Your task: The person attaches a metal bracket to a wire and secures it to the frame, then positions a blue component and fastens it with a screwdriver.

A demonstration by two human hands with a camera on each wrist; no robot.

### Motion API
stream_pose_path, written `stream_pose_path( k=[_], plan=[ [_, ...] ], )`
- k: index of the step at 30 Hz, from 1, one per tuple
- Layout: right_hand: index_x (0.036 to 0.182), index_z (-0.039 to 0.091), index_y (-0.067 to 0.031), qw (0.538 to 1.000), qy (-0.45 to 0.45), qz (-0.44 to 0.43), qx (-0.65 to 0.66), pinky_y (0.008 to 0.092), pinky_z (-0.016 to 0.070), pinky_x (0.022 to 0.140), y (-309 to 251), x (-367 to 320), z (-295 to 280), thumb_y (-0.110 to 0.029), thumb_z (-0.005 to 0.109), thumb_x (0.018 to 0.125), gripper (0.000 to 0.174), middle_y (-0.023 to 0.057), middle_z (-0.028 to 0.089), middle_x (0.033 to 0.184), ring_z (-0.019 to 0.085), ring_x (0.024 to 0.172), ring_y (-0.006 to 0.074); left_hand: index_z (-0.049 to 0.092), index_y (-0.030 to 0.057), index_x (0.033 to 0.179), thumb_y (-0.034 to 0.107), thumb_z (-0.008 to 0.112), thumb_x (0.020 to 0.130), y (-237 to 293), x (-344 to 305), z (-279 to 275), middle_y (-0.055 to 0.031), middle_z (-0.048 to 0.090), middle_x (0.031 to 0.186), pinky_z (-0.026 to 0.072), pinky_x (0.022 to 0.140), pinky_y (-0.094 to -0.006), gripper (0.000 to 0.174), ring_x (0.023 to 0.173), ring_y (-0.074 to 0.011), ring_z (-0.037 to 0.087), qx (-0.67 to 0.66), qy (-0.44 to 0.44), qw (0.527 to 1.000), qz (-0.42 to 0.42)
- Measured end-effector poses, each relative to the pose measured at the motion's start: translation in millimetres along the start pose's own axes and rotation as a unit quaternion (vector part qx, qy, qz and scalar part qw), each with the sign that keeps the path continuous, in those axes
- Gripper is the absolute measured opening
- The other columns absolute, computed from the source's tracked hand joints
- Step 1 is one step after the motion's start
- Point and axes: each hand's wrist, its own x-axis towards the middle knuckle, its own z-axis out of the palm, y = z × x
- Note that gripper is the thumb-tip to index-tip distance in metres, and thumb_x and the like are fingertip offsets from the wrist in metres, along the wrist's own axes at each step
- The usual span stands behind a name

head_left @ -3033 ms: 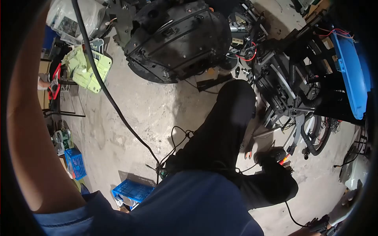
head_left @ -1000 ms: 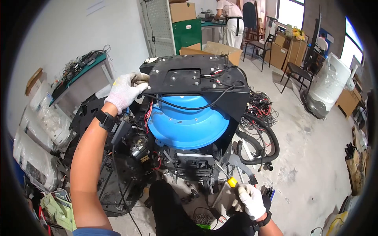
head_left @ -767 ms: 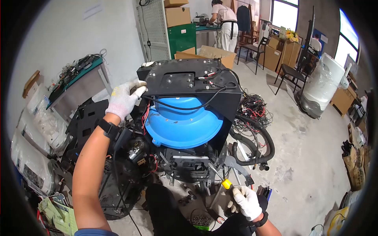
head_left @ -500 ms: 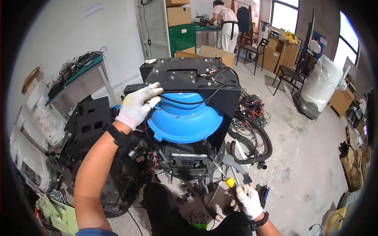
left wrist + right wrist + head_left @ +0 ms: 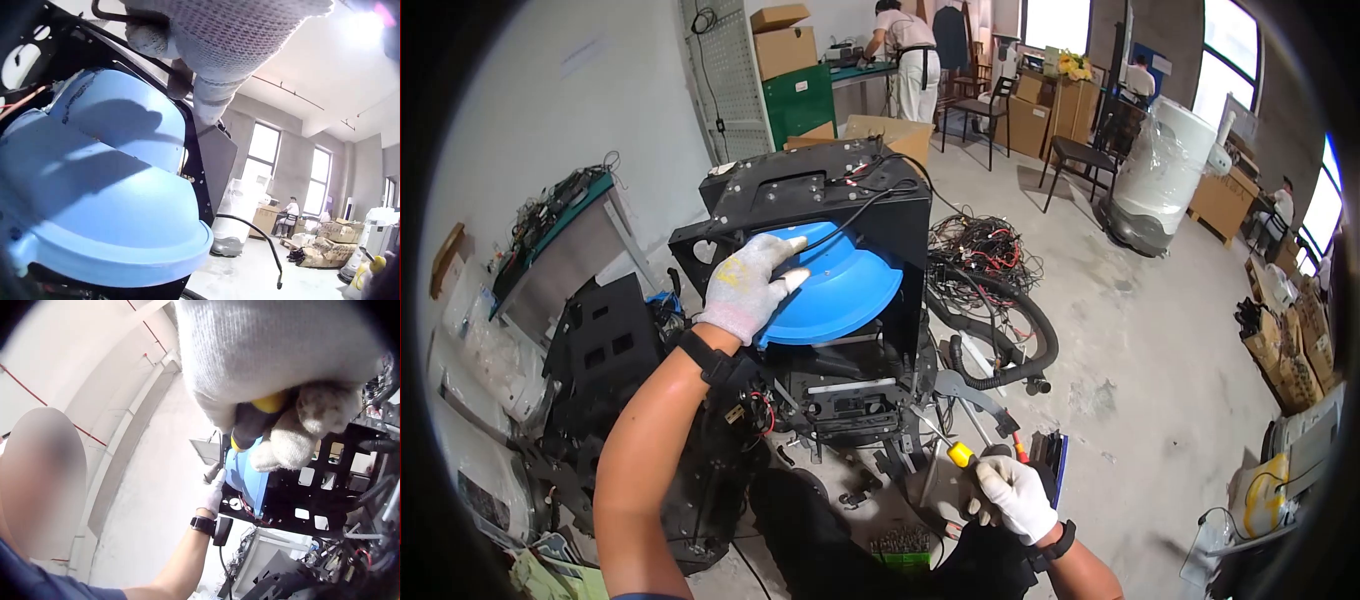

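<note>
My gloved left hand [image 5: 745, 285] lies over the left front of a black machine frame [image 5: 800, 190], fingers extended by a thin black cable [image 5: 865, 212]. Below and beside its fingertips curves a blue plastic shroud [image 5: 840, 290], set inside the frame. In the left wrist view the gloved fingers [image 5: 212, 100] overlap the frame's edge, above the shroud. Low on the right, my gloved right hand [image 5: 1015, 500] grips a screwdriver [image 5: 960, 455] with a yellow and black handle. Its shaft points up and left, towards the machine's lower front. Curled fingers hide part of the handle in the right wrist view.
A heap of tangled wires [image 5: 990, 250] and a thick corrugated hose [image 5: 1020, 370] lie right of the machine. Dark dismantled panels [image 5: 600, 350] lean at left. A green tray of screws [image 5: 900, 558] sits near my legs. Another person [image 5: 910, 60] stands at the back table.
The head view has risen from the floor to the machine, then turned right. My left hand has slid from the frame's upper left corner inward over the shroud. My right hand keeps holding the screwdriver.
</note>
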Motion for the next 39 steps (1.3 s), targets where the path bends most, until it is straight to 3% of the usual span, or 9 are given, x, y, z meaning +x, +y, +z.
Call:
stream_pose_path(
  k=[6,11,21,25,28,30,32,36,39],
  plan=[
    [0.102,0.06,0.0006,0.999,0.02,-0.037,0.011,0.0173,0.0371,0.04,4.6,-10.0,-4.2,-0.034,0.053,0.093,0.037,-0.0003,0.06,0.063,0.054,0.045,0.0055,0.065,0.0119,0.111,0.024,0.065,0.081,10.3,8.5,-13.0,-0.0106,0.061,0.093,0.0464,0.08,-0.0337,0.032,0.088,-0.0276,0.06,0.014,-0.03,0.996,-0.089],
    [0.103,0.059,0.0016,0.998,0.057,-0.014,0.006,0.0176,0.039,0.041,13.5,-15.7,-11.3,-0.034,0.055,0.093,0.038,-0.0001,0.059,0.061,0.054,0.046,0.0054,0.067,0.0129,0.106,0.022,0.06,0.085,17.8,11.1,-11.9,-0.0114,0.062,0.091,0.0469,0.08,-0.0356,0.024,0.088,-0.0291,0.061,0.084,-0.008,0.993,-0.079],
    [0.104,0.06,0.0013,0.999,0.044,-0.02,0.006,0.0168,0.0391,0.04,20.2,-15.1,-14.0,-0.035,0.056,0.092,0.038,-0.0002,0.06,0.062,0.054,0.046,0.0045,0.066,0.0064,0.103,0.017,0.06,0.084,8.7,-1.1,-11.0,-0.0123,0.064,0.102,0.0466,0.086,-0.0322,0.022,0.097,-0.0271,0.061,-0.004,0.027,0.997,-0.066],
    [0.104,0.059,0.0011,1.0,0.017,-0.019,0.008,0.017,0.0387,0.04,15.6,-13.6,-7.5,-0.037,0.055,0.092,0.04,-0.0002,0.06,0.061,0.054,0.045,0.0046,0.066,0.0061,0.104,0.018,0.058,0.085,0.6,-11.2,-15.6,-0.0122,0.064,0.103,0.0473,0.086,-0.0327,0.023,0.096,-0.0272,0.061,0.041,0.05,0.997,-0.028],
    [0.104,0.059,0.0012,1.0,0.024,-0.018,-0.001,0.0169,0.0381,0.039,15.9,-11.8,-1.9,-0.038,0.054,0.093,0.041,0.0001,0.06,0.061,0.054,0.044,0.0051,0.066,0.0063,0.103,0.019,0.058,0.085,1.7,-18.6,-22.1,-0.0118,0.064,0.102,0.0481,0.082,-0.0326,0.023,0.093,-0.0273,0.062,0.009,0.066,0.998,-0.013],
    [0.104,0.059,0.001,0.999,0.036,-0.019,-0.007,0.0167,0.0377,0.039,15.0,-10.9,2.2,-0.038,0.053,0.093,0.041,0.0002,0.059,0.06,0.054,0.044,0.0055,0.067,0.0063,0.102,0.02,0.059,0.085,17.8,-24.5,-31.1,-0.0112,0.065,0.099,0.0487,0.077,-0.0323,0.023,0.088,-0.0272,0.063,-0.019,0.045,0.994,-0.1],
    [0.102,0.059,0.0005,1.0,0.021,-0.008,-0.005,0.0172,0.0374,0.038,8.4,-10.6,6.6,-0.038,0.052,0.093,0.04,0.0001,0.059,0.06,0.054,0.043,0.0065,0.067,0.0062,0.1,0.019,0.06,0.084,25.0,-31.9,-30.1,-0.011,0.066,0.093,0.0484,0.071,-0.0306,0.022,0.08,-0.0243,0.064,-0.034,0.056,0.993,-0.098],
    [0.099,0.056,-0.0029,0.999,-0.003,-0.004,-0.033,0.017,0.0377,0.04,4.2,-5.2,12.1,-0.044,0.052,0.092,0.042,0.0034,0.062,0.066,0.052,0.045,0.0068,0.067,0.0028,0.101,0.018,0.06,0.086,18.7,-47.9,-6.7,-0.0073,0.066,0.082,0.0461,0.066,-0.0247,0.022,0.072,-0.0116,0.059,-0.256,0.047,0.959,-0.113],
    [0.101,0.059,-0.0027,1.0,0.009,-0.018,-0.024,0.0165,0.0363,0.039,0.8,-3.6,23.1,-0.045,0.048,0.093,0.045,0.002,0.061,0.065,0.05,0.044,0.0053,0.065,-0.0003,0.105,0.017,0.058,0.089,20.2,-65.2,8.5,-0.0006,0.062,0.081,0.0426,0.069,-0.0209,0.025,0.073,-0.0062,0.051,-0.35,-0.06,0.914,-0.196]
  ],
)
